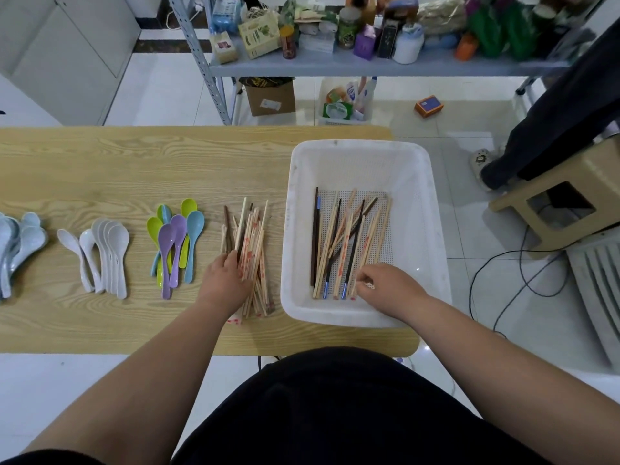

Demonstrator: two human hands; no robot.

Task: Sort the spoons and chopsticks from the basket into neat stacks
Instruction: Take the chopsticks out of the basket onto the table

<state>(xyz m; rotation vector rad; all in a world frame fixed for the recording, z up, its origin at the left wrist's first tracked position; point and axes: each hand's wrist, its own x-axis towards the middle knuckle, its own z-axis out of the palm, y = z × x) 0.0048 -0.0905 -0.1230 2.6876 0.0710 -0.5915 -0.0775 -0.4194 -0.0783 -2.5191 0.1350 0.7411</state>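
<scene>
A white plastic basket [360, 152] sits at the right end of the wooden table and holds several loose chopsticks [345, 243], some pale wood, some dark. My right hand [385, 285] is inside the basket at its near end, fingers curled and pinching the ends of a few pale chopsticks. A pile of chopsticks [253, 243] lies on the table just left of the basket. My left hand [226, 278] rests on that pile, fingers curled over its near part. Left of it lie coloured spoons [174, 243], white spoons [107, 253] and pale blue spoons [20, 246] in separate groups.
The table [134, 169] ends just right of the basket. Beyond it stand a metal shelf [369, 65] full of packages, a cardboard box [270, 99] and a small white basket [345, 102] on the floor. A stool [563, 196], cables and a person's leg are at the right.
</scene>
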